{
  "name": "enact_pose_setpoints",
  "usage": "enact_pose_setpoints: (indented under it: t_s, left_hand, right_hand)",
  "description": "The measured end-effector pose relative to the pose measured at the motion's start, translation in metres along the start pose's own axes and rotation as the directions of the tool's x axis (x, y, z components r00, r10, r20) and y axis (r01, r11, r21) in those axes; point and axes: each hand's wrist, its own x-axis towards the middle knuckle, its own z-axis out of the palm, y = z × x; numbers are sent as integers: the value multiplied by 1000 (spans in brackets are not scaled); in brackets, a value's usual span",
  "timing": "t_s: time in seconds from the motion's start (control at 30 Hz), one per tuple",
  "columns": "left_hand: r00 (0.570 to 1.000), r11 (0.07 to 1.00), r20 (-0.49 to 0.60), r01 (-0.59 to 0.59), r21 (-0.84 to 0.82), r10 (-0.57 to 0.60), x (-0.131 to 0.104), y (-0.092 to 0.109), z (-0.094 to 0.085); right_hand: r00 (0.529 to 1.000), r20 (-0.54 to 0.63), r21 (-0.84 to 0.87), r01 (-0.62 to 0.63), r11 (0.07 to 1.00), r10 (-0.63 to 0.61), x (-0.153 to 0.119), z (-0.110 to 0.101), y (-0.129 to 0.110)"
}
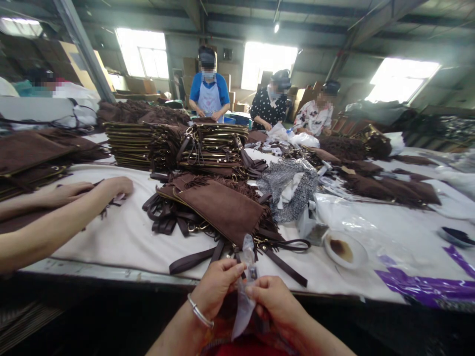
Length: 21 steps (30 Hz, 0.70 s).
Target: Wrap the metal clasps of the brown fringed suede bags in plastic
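At the table's front edge, my left hand (218, 284) and my right hand (272, 296) both pinch a translucent plastic strip (243, 311). A small metal fitting (253, 273) shows between my fingertips, partly covered by the plastic. What the fitting belongs to is hard to make out. Just beyond my hands lies a brown fringed pouch (226, 205) on a loose heap of similar pouches. Their dark wrist straps (196, 259) spread toward me, one of them close behind my left fingers. A silver bangle (200, 311) circles my left wrist.
Stacked brown pouches (211, 143) with gold zips stand behind the heap. To the right are grey speckled cloth (289, 185), a white dish (345, 249) of brown liquid and purple plastic packaging (423, 287). A co-worker's arms (74, 207) reach in from the left. Several people work opposite.
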Motion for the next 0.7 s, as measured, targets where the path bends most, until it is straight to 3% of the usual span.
enact_pose_setpoints:
  t_s: [0.2, 0.47, 0.7]
  left_hand:
    - [1000, 1000, 2, -12, 24, 12, -3, 2, -2]
    - [1000, 1000, -26, 15, 26, -14, 1, 0, -5]
    - [999, 1000, -28, 16, -9, -16, 0, 0, -5]
  right_hand:
    - [1000, 2, 14, 28, 1000, -28, 3, 2, -1]
    - [987, 37, -179, 162, 970, -158, -4, 4, -14]
    - [986, 13, -118, 167, 979, -167, -4, 2, -13]
